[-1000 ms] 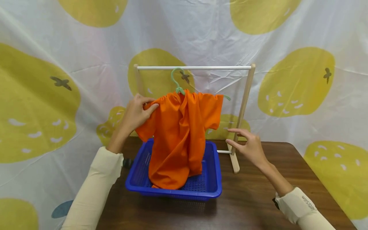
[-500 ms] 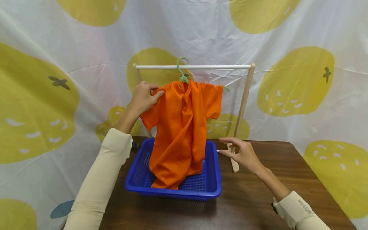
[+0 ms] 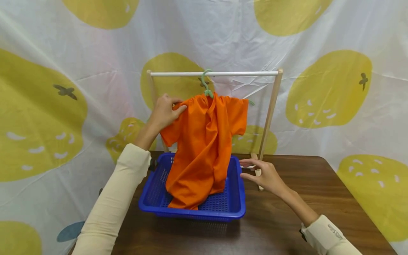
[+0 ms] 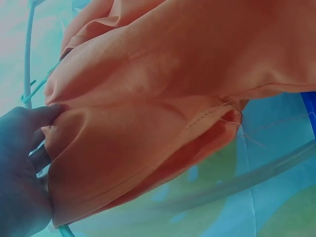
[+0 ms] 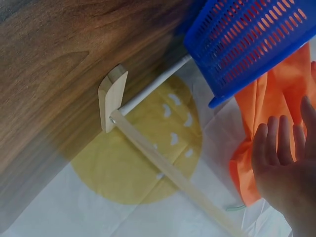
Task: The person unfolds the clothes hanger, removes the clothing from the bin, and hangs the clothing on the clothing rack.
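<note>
An orange short-sleeved shirt (image 3: pixel 200 148) hangs on a green clothes hanger (image 3: pixel 208 93), its lower hem dipping into a blue plastic basket (image 3: pixel 220 215). My left hand (image 3: pixel 164 112) pinches the shirt and hanger at the left shoulder; in the left wrist view, thumb and fingers close over the fabric edge, partly hiding the hanger's end. The hanger's hook overlaps the white rail of a small clothes rack (image 3: pixel 248 74). Near the basket's right side my right hand (image 3: pixel 264 176) holds nothing, its fingers extended; in the right wrist view, the hand (image 5: pixel 289 170) overlaps the shirt.
The rack's wooden right post (image 3: pixel 271 109) rises behind my right hand, and its foot (image 5: pixel 113 96) stands on the brown wooden table (image 3: pixel 306 198). A white curtain with yellow fruit prints (image 3: pixel 328 88) hangs behind the table.
My left hand has raised the shirt and hanger and shifted them right; the hook rose above the rail, then dropped slightly. My right hand has moved left and a little lower, toward the basket.
</note>
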`<state>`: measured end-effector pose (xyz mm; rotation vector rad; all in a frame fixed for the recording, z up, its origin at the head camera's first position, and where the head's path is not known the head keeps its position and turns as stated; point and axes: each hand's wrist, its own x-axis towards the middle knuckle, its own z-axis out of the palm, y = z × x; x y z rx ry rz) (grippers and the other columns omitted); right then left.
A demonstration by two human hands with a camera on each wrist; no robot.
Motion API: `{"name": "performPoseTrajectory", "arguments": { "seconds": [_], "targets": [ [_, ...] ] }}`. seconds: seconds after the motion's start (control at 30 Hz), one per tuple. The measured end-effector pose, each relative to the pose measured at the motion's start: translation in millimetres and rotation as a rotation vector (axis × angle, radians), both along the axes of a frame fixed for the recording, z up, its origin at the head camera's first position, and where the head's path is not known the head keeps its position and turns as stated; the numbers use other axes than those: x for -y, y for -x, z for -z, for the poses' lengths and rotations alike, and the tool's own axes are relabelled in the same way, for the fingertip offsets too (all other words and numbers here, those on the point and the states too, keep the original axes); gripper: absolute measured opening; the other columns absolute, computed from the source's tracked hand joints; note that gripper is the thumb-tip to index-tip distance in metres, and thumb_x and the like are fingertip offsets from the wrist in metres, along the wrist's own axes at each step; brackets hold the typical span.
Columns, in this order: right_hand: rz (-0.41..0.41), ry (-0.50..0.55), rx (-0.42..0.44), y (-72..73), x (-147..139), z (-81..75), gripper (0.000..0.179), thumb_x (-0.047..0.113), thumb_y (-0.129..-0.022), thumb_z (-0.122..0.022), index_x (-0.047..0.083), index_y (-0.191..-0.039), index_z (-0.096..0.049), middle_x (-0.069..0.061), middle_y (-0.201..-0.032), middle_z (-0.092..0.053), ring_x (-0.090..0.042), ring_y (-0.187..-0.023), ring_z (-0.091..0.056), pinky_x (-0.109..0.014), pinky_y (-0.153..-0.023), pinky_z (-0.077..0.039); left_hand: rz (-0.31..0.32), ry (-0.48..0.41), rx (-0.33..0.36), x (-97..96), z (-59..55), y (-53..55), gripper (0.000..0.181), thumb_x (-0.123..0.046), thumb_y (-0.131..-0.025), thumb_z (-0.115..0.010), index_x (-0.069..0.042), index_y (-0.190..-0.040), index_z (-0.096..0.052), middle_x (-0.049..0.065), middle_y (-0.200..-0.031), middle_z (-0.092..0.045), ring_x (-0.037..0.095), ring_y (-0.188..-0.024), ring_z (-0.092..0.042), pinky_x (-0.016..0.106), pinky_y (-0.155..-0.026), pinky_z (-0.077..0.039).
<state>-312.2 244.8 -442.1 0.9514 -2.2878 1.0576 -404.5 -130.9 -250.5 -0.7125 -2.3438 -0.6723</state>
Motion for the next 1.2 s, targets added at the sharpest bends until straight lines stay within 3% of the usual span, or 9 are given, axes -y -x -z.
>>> {"name": "performPoseTrajectory", "arguments": {
  "seconds": [0.17, 0.33, 0.53, 0.67, 0.83, 1.03, 1.2],
  "targets": [
    [-0.037, 0.0, 0.019, 0.4, 3, 1.8, 0.042, 0.007, -0.083, -0.088, 0.008, -0.123, -0.074, -0.011, -0.115, -0.076, -0.027, -0.098, -0.075, -0.047, -0.078, -0.061, -0.042, 0.028, -0.007, 0.8, -0.2, -3.5, 0.028, -0.027, -0.096, -0.077, -0.004, -0.112, -0.08, 0.016, -0.087, -0.073, 0.032, -0.082, -0.051, 0.04, -0.072, -0.038],
    [-0.072, 0.006, 0.018, 1.2, 4, 2.9, 0.042, 0.004, -0.084, -0.087, 0.004, -0.123, -0.073, -0.014, -0.115, -0.076, -0.035, -0.097, -0.074, -0.046, -0.077, -0.061, -0.07, 0.066, -0.035, 7.0, 0.5, -7.9, 0.034, -0.036, -0.094, -0.079, -0.009, -0.115, -0.08, 0.011, -0.094, -0.076, 0.032, -0.091, -0.057, 0.047, -0.082, -0.044],
    [-0.081, -0.012, 0.009, 3.1, 8, 0.9, 0.043, 0.006, -0.083, -0.087, 0.008, -0.124, -0.073, -0.013, -0.113, -0.077, -0.029, -0.097, -0.075, -0.041, -0.077, -0.062, -0.11, 0.072, -0.075, 25.1, 6.1, -20.1, 0.042, -0.04, -0.09, -0.082, -0.008, -0.116, -0.079, 0.01, -0.098, -0.075, 0.032, -0.091, -0.057, 0.05, -0.08, -0.045],
    [-0.111, -0.024, 0.044, 4.8, 11, -0.4, 0.043, 0.007, -0.084, -0.087, 0.01, -0.125, -0.073, -0.014, -0.11, -0.077, -0.029, -0.096, -0.075, -0.04, -0.077, -0.062, -0.091, -0.01, -0.078, 42.4, 17.1, -27.2, 0.047, -0.038, -0.087, -0.086, -0.007, -0.121, -0.077, 0.012, -0.106, -0.075, 0.032, -0.092, -0.058, 0.047, -0.078, -0.047],
    [-0.144, -0.078, 0.067, 9.5, 19, -2.5, 0.041, 0.012, -0.085, -0.087, 0.013, -0.124, -0.073, -0.005, -0.107, -0.078, -0.029, -0.093, -0.075, -0.04, -0.075, -0.062, -0.088, -0.096, -0.029, 65.1, 31.9, -37.8, 0.056, -0.038, -0.087, -0.086, -0.008, -0.132, -0.071, 0.011, -0.114, -0.073, 0.031, -0.098, -0.058, 0.044, -0.08, -0.045],
    [-0.209, -0.179, 0.103, 13.4, 35, -4.6, 0.038, 0.015, -0.088, -0.085, 0.004, -0.122, -0.073, -0.007, -0.104, -0.078, -0.021, -0.09, -0.075, -0.038, -0.074, -0.06, -0.124, -0.053, -0.022, 88.2, 55.3, -49.7, 0.065, -0.039, -0.08, -0.091, -0.004, -0.131, -0.071, 0.021, -0.1, -0.065, 0.035, -0.09, -0.056, 0.048, -0.078, -0.043],
    [-0.259, -0.279, 0.164, 16.0, 49, -3.5, 0.038, 0.021, -0.092, -0.082, 0.003, -0.123, -0.072, -0.01, -0.106, -0.078, -0.019, -0.093, -0.075, -0.039, -0.076, -0.061, -0.116, -0.038, -0.013, 101.1, 80.1, -56.3, 0.062, -0.038, -0.077, -0.093, -0.006, -0.126, -0.073, 0.019, -0.102, -0.068, 0.034, -0.091, -0.057, 0.047, -0.078, -0.042]
  ]
}}
